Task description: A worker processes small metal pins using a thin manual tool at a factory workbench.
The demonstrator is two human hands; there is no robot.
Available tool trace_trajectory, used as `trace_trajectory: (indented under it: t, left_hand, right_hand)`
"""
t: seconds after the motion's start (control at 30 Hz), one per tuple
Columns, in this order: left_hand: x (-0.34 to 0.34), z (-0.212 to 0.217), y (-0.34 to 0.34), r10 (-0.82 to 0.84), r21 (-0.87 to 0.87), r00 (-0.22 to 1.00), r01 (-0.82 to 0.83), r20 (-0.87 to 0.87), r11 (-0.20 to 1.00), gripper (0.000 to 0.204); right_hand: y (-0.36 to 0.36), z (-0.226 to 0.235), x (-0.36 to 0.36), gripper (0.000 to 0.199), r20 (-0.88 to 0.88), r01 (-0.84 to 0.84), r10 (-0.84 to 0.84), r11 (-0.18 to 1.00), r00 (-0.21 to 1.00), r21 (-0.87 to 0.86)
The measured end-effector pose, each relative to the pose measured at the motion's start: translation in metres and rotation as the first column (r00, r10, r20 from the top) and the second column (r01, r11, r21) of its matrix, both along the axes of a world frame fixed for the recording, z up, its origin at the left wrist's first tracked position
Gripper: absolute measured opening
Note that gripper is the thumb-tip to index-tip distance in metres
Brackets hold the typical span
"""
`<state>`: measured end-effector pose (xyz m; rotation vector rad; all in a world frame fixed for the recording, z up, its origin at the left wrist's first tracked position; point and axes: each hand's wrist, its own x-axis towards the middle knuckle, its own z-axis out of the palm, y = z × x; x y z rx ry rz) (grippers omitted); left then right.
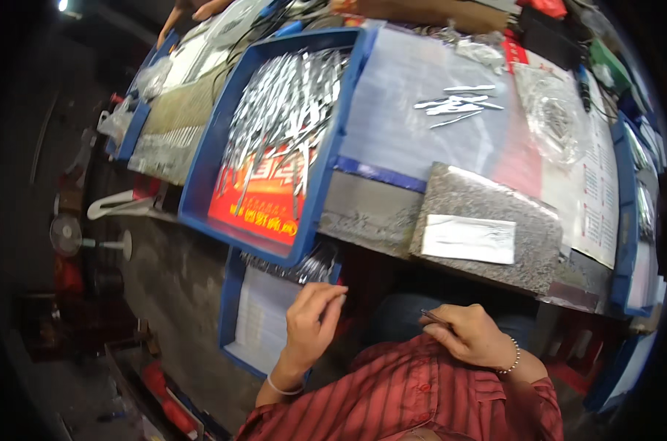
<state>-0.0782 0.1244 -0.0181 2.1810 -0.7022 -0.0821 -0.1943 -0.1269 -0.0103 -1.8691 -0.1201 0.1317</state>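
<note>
My left hand [313, 322] is raised over the front edge of the lower blue bin, fingers curled and fingertips drawn together. Whether something small sits in that pinch, I cannot make out. In front of my red striped shirt, my right hand [467, 332] is closed around a thin dark metal tool [431, 316], its narrow end pointing left; the rest of it is hidden in the palm. Beyond the right hand, a folded white cloth [469, 239] lies on a speckled stone slab [528, 253]. Several slim shiny metal pieces [458, 106] lie loosely grouped on plastic sheeting [392, 81].
A large blue tray [195, 192] with many slim metal strips [286, 103] overhangs the table's front edge. Below it stands another blue bin [230, 323]. Clear plastic bags [550, 114] and blue trays [622, 242] are at the right. Another person's hand [210, 9] shows top left.
</note>
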Motion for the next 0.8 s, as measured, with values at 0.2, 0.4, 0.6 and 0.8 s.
trace_trajectory:
  t: [0.2, 0.4, 0.6, 0.8]
  left_hand:
    - [0.043, 0.047, -0.115, -0.299, -0.131, 0.942, 0.319, 0.150, 0.939, 0.018]
    - [0.148, 0.001, -0.269, -0.307, -0.127, 0.885, 0.370, 0.350, 0.920, 0.017]
    - [0.225, -0.048, -0.351, -0.301, 0.254, 0.892, 0.221, 0.339, 0.942, 0.020]
    - [0.235, -0.028, -0.352, -0.454, 0.469, 0.878, 0.340, 0.154, 0.815, 0.017]
  right_hand:
    - [-0.020, 0.005, -0.018, 0.023, -0.021, 0.050, -0.047, 0.986, 0.999, 0.156]
    - [-0.036, -0.002, -0.052, 0.019, 0.003, 0.191, -0.192, 0.978, 0.981, 0.090]
    - [-0.050, -0.015, -0.069, 0.017, -0.004, 0.245, -0.246, 0.964, 0.969, 0.105]
    - [-0.060, -0.018, -0.065, 0.017, 0.078, 0.229, -0.235, 0.970, 0.969, 0.086]
